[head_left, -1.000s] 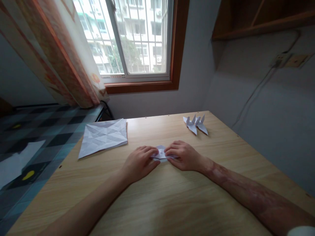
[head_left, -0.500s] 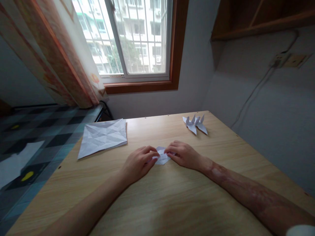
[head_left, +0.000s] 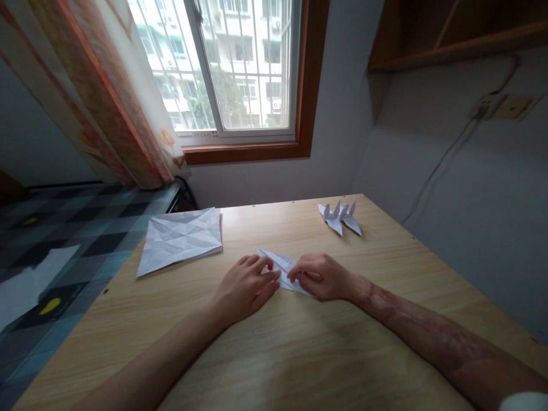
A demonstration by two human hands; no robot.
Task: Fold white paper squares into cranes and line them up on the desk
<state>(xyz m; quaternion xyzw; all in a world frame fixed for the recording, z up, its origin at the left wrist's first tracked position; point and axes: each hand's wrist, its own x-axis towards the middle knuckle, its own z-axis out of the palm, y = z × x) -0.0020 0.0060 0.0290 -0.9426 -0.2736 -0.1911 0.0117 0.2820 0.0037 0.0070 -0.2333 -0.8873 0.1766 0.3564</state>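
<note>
A small folded piece of white paper (head_left: 280, 266) lies flat on the wooden table (head_left: 299, 354), long and pointed, running from upper left to lower right. My left hand (head_left: 247, 284) rests on its left side with the fingertips pressing the paper. My right hand (head_left: 322, 275) covers the lower right end, its thumb and fingers pinched on the paper's edge. Both hands lie low on the tabletop, nearly touching each other.
A stack of creased white paper sheets (head_left: 182, 238) lies at the table's far left. Two finished folded paper figures (head_left: 341, 216) stand at the far right. A window (head_left: 231, 68) and curtain (head_left: 107, 97) are behind; a checkered bed (head_left: 51, 240) lies left.
The small paper has been opened out or turned: it was a compact bundle between the fingertips and is now a longer pointed shape lying diagonally. Both hands shifted slightly toward me.
</note>
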